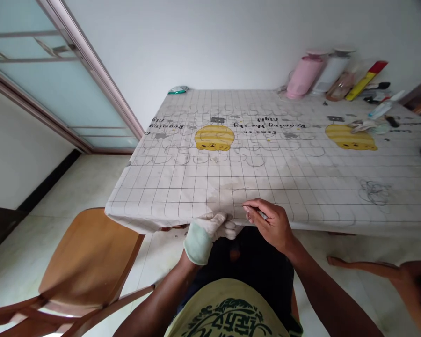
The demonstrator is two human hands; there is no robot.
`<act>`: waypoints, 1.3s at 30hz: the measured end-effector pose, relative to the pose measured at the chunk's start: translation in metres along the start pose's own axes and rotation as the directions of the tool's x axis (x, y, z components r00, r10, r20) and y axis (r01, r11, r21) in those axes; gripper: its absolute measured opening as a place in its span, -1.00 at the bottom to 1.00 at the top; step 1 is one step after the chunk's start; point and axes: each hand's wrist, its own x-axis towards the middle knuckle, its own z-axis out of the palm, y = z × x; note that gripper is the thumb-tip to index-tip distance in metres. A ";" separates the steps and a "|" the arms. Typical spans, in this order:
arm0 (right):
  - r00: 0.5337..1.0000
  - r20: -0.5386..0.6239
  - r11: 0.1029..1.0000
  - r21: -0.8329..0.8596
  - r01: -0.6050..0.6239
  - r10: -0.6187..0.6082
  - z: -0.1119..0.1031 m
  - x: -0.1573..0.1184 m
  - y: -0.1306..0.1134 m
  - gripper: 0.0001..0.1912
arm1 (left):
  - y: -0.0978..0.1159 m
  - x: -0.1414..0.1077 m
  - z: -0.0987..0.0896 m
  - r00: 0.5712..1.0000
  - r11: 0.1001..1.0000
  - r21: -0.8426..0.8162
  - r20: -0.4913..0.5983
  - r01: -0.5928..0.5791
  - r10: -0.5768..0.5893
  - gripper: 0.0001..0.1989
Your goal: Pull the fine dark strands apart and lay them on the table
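Note:
My left hand (210, 234), in a pale knit glove with a light green cuff, is at the table's front edge. Its fingers are curled closed, and whatever may be in them is hidden. To its right, my bare right hand (268, 222) pinches thumb and forefinger together just above the edge. Something thin and dark shows at the fingertips, too small to name. A short dark strand (240, 189) lies on the tablecloth (182, 187) just beyond the hands. Farther back, several thin curved strands (210, 158) lie in rows across the printed cloth.
A dark tangle of strands (374, 192) lies at the right. Along the back right stand a pink bottle (305, 77), a white bottle (331, 70) and a yellow-red box (366, 80). A green packet (178, 90) sits at the back left corner. A wooden chair (91, 252) stands left.

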 end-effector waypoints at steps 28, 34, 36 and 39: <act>0.934 -0.148 0.874 -0.331 -0.355 0.324 -0.147 0.130 0.180 -0.72 | 0.004 0.055 -0.027 0.408 0.086 0.947 0.051 -0.311 0.912 -0.75; 0.916 -0.269 0.862 -0.338 -0.378 0.296 -0.147 0.116 0.160 -0.72 | 0.006 0.055 -0.029 0.468 0.162 0.942 -0.007 -0.292 0.884 -0.70; 0.918 -0.275 0.871 -0.326 -0.368 0.285 -0.155 0.101 0.149 -0.73 | 0.008 0.052 -0.027 0.528 0.222 0.935 -0.045 -0.277 0.848 -0.66; 0.932 -0.278 0.867 -0.377 -0.327 0.231 -0.186 0.069 0.134 -0.76 | 0.012 0.047 -0.022 0.626 0.304 0.934 -0.123 -0.190 0.770 -0.62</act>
